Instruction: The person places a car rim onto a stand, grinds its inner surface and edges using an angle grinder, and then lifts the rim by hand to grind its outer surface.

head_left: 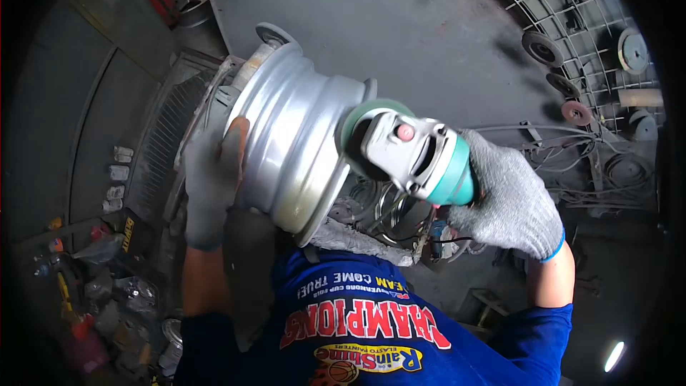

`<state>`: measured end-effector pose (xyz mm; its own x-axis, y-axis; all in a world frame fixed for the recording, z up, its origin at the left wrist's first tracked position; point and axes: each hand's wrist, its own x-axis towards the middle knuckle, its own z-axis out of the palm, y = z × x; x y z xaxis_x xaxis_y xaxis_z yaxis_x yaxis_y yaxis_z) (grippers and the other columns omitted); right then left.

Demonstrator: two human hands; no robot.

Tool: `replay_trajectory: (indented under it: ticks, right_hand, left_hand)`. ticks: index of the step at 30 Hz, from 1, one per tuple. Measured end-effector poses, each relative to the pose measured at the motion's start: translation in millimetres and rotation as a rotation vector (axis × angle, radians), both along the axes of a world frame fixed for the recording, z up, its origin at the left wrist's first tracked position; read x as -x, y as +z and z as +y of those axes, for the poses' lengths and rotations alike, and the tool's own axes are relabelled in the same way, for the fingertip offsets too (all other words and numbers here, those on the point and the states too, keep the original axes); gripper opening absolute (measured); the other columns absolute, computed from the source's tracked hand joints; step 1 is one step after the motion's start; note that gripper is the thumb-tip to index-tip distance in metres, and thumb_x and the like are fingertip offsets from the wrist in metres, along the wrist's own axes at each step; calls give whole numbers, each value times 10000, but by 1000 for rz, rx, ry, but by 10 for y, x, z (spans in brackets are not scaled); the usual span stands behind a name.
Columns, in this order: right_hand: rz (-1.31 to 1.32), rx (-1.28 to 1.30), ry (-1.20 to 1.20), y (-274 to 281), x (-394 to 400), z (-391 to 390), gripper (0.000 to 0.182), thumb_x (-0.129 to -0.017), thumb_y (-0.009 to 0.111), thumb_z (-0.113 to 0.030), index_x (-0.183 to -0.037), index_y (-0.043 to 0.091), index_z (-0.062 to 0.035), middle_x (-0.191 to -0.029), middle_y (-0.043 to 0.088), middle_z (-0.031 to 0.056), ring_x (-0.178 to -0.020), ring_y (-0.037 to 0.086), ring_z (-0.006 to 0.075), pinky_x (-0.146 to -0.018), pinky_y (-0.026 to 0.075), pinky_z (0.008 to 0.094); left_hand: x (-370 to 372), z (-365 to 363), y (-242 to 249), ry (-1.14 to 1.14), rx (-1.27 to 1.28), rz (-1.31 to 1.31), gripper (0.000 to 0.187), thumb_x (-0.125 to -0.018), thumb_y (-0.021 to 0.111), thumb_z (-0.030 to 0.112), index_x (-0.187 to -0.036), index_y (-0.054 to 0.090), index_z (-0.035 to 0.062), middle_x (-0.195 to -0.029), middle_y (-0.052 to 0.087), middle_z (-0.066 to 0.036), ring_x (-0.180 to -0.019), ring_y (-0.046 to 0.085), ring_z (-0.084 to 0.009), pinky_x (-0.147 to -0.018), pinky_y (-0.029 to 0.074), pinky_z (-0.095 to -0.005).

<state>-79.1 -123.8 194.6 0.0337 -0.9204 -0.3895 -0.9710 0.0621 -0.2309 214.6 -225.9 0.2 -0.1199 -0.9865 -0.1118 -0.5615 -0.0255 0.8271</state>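
Observation:
A silver wheel rim (293,129) lies on its side in front of me, its barrel facing up. My right hand (511,196), in a grey knit glove with a blue cuff, is wrapped round the teal body of an angle grinder (418,154). The grinder's green disc (357,121) is at the rim's right edge; it looks blurred, and whether it touches cannot be told. At the rim's left edge is my left hand (211,179), also gloved and smeared by motion. Its brownish thumb lies along the edge, and its other fingers are partly hidden.
Several grinding discs (543,48) hang on a wire grid (572,0) at the upper right. Cables (622,171) lie coiled below it. A cluttered pile of tools (100,279) is at lower left. A grey panel (343,14) stands behind the rim.

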Motion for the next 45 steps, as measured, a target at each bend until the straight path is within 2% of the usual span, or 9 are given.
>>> replay_trajectory:
  ticks: [2,4,8,10,17,19,25,32,45]
  right_hand:
    - [-65,42,-96,-12,23,-66,595,-695,728,-243,-1214,549,-14,-911,678,264,-908,660,454,-767,539,490]
    - [-56,76,-88,-46,87,-122,585,-695,724,-237,-1210,556,-17,-914,678,265,-910,660,454,-768,540,488]
    - [-72,85,-117,-34,173,-268,599,-692,704,-216,-1237,561,-12,-914,685,260,-882,677,439,-767,549,475]
    - [-100,53,-171,-12,170,-276,624,-686,701,-204,-1261,553,-11,-909,688,255,-866,688,429,-766,550,473]
    - [-116,235,-60,-37,208,-78,655,-653,714,-206,-1260,556,-18,-919,683,265,-897,674,445,-773,550,474]
    - [-76,144,-61,20,129,-34,660,-644,726,-221,-1247,555,-16,-919,677,269,-904,663,456,-776,547,484]
    - [-63,32,-19,21,21,11,670,-649,745,-247,-1241,532,-17,-903,676,265,-896,656,463,-778,549,498]
    - [-44,33,-49,-34,106,-67,592,-666,732,-240,-1183,547,-17,-914,672,268,-908,649,471,-770,540,500]
    - [-54,73,-174,2,233,-160,575,-668,732,-236,-1180,578,-23,-901,683,250,-890,674,443,-759,544,468]
  left_hand:
    - [-66,67,-110,8,64,61,207,-953,603,150,-910,645,-48,-718,624,-205,-606,597,-334,-541,425,-428]
    - [-188,116,-486,-118,895,-240,254,-963,570,171,-906,645,-64,-731,621,-215,-610,601,-325,-542,424,-442]
    - [-443,552,-1077,121,382,177,207,-958,562,129,-1010,653,-49,-877,651,-219,-714,646,-334,-571,472,-463]
    - [-589,614,-1397,63,705,-147,224,-956,569,131,-1087,643,-36,-965,656,-221,-767,661,-337,-610,506,-463]
    - [-149,77,-167,-203,877,-370,237,-978,564,131,-1145,638,-20,-1007,664,-232,-772,672,-337,-671,535,-411]
    - [67,-70,144,-92,142,38,193,-960,587,104,-1121,647,16,-954,666,-187,-763,664,-343,-643,529,-406]
    - [46,-205,-108,-286,769,-372,163,-943,629,144,-1052,652,25,-810,633,-166,-720,631,-339,-593,495,-415]
    - [70,23,29,17,177,31,235,-954,599,191,-889,653,-29,-699,611,-208,-609,623,-315,-572,468,-405]
    - [-445,545,-1097,154,742,-272,243,-984,568,168,-1030,669,-49,-881,661,-184,-754,635,-324,-691,486,-355]
